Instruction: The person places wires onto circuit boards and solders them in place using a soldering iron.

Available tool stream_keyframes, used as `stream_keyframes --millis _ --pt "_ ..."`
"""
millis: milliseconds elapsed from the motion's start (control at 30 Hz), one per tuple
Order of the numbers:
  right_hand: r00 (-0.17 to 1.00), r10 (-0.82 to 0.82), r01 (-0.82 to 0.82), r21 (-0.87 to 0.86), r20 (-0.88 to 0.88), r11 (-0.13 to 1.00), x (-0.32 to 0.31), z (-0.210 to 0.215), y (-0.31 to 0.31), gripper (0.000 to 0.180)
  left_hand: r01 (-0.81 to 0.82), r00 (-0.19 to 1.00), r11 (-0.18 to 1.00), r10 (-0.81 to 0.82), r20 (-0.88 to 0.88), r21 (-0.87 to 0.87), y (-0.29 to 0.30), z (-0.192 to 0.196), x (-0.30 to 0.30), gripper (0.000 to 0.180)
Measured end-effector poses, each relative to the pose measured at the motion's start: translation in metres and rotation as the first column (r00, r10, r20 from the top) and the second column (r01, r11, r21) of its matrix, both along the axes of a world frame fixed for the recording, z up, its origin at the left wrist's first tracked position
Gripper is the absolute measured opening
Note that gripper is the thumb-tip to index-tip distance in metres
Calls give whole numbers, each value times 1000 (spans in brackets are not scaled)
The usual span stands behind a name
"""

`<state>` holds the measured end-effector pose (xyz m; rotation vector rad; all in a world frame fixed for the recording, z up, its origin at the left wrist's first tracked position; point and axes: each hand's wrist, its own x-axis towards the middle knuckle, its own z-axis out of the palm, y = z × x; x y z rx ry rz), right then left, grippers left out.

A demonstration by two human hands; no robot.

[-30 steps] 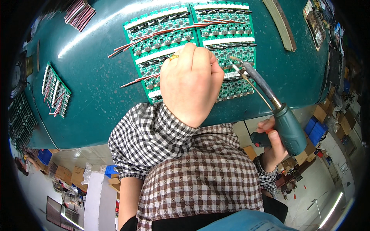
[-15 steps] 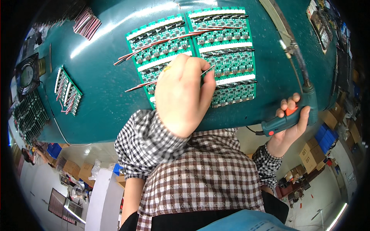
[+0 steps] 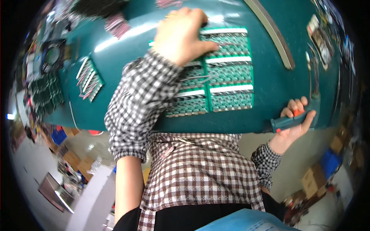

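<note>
My left hand [image 3: 181, 36] is over the far part of the green circuit board panels [image 3: 231, 73], its thumb apart from the curled fingers. Its fingertips are partly hidden and blurred, and nothing shows in its grip. Under that hand and sleeve, much of the left panel is covered. A thin pale wire [image 3: 196, 77] lies across the panels near the gap between them. At the right, my right hand [image 3: 295, 125] is wrapped round a teal soldering gun [image 3: 287, 122] with an orange-red trigger, its metal nozzle pointing away from me.
A smaller board with wires [image 3: 90, 80] lies at the left. Bundles of red and white wires [image 3: 116, 26] sit at the far side. Stacked dark boards [image 3: 47, 92] and a fan [image 3: 54, 56] stand far left. A long bar [image 3: 273, 32] crosses the far right.
My left hand has moved from the middle of the panels to their far edge. The soldering gun in my right hand has shifted slightly right, away from the panels. The view has tilted.
</note>
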<state>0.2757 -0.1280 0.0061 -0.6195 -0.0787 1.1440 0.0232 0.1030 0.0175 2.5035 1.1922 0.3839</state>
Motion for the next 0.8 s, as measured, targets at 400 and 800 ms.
stream_keyframes --millis 400,800 --pt "964 -173 179 -17 201 984 19 -3 -6 34 153 932 909 -3 362 -387 -19 7 12 49" --pt "981 -189 188 31 34 982 42 -22 -3 32 201 478 846 355 803 -494 -49 36 -8 37"
